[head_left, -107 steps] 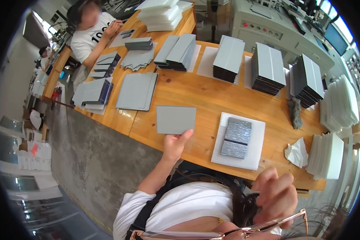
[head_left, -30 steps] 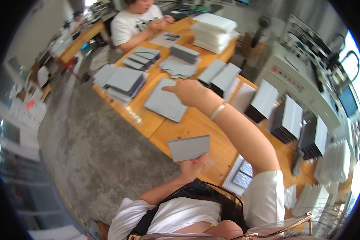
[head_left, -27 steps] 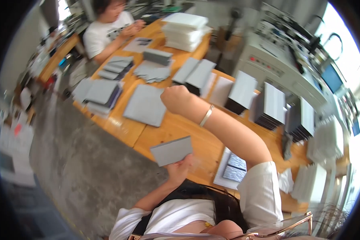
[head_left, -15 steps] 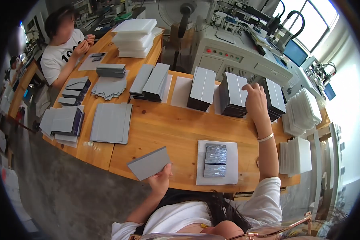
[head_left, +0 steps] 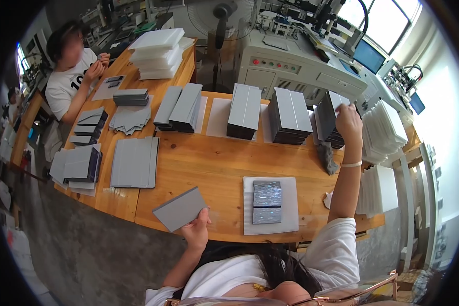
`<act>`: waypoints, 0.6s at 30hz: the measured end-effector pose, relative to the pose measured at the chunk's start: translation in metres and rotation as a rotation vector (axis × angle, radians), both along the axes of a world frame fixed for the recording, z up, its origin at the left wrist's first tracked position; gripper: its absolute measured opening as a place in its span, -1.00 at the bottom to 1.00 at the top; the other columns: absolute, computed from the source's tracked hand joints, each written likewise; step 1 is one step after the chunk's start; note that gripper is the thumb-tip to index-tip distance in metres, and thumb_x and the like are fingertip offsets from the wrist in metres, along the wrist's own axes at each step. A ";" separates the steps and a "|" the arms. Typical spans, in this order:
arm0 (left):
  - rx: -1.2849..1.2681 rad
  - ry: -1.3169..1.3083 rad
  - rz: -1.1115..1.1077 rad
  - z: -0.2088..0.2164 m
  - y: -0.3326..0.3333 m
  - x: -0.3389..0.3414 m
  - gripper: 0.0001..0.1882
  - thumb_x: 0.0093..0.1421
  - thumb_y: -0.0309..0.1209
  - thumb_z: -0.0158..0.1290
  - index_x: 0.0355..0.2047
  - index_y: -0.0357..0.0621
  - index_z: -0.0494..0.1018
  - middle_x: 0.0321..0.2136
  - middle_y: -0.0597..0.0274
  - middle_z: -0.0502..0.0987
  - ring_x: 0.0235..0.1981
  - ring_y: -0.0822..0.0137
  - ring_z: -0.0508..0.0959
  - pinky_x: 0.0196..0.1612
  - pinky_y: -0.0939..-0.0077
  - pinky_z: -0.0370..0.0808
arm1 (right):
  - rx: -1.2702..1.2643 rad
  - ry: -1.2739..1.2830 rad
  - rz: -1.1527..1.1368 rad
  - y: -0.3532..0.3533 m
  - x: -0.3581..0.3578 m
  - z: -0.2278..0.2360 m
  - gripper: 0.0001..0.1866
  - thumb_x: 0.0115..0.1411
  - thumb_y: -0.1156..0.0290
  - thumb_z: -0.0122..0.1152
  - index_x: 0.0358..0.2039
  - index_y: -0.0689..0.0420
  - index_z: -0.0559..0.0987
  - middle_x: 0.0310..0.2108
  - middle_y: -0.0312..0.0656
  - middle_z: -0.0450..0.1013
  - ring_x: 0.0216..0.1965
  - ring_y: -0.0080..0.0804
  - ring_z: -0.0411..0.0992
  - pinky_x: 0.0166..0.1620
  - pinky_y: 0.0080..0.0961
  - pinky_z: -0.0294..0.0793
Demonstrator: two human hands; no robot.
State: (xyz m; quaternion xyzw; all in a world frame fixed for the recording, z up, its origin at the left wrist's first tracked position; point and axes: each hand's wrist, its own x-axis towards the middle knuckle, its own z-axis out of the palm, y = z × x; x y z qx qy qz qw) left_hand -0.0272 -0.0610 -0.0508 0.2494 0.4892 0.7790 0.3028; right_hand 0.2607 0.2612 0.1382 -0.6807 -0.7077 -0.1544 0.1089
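Over our honey-coloured wooden counter (head_left: pixel 214 158), near its front edge, our left hand (head_left: pixel 197 230) pinches a flat grey rectangular panel (head_left: pixel 180 208) by a corner, while our right hand (head_left: pixel 349 122), its grip unclear to us, is at a dark-sided, grey-topped stack (head_left: pixel 325 118) that a nudge could topple.

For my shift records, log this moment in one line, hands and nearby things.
left hand: holding grey panel | right hand: at rightmost grey stack, contact unclear | nearby: shiny silver pieces on white sheet
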 end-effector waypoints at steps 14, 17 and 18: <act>0.000 0.051 0.033 -0.003 -0.004 0.003 -0.97 0.27 -0.57 0.18 -0.29 -0.23 0.56 -0.42 0.34 0.61 -0.52 0.60 0.52 -0.47 0.66 0.49 | -0.364 0.094 1.338 -0.130 -0.276 -0.109 -0.58 0.19 0.47 0.13 0.09 -0.03 0.49 -0.31 -0.03 0.50 -0.33 -0.05 0.55 -0.30 -0.17 0.54; -0.032 0.099 0.030 -0.001 -0.004 0.002 -0.97 0.29 -0.55 0.14 -0.27 -0.26 0.54 -0.42 0.25 0.60 -0.55 0.54 0.49 -0.50 0.64 0.46 | -0.399 0.248 1.396 -0.134 -0.317 -0.120 -0.54 0.20 0.48 0.07 0.14 -0.07 0.45 -0.33 -0.02 0.50 -0.30 -0.05 0.56 -0.30 -0.16 0.54; -0.027 0.109 0.036 -0.001 -0.004 0.002 -0.97 0.29 -0.56 0.14 -0.27 -0.25 0.54 -0.42 0.24 0.60 -0.55 0.54 0.49 -0.49 0.64 0.47 | -0.399 0.250 1.399 -0.135 -0.327 -0.120 -0.54 0.20 0.48 0.07 0.14 -0.07 0.45 -0.33 -0.02 0.50 -0.30 -0.05 0.56 -0.30 -0.16 0.54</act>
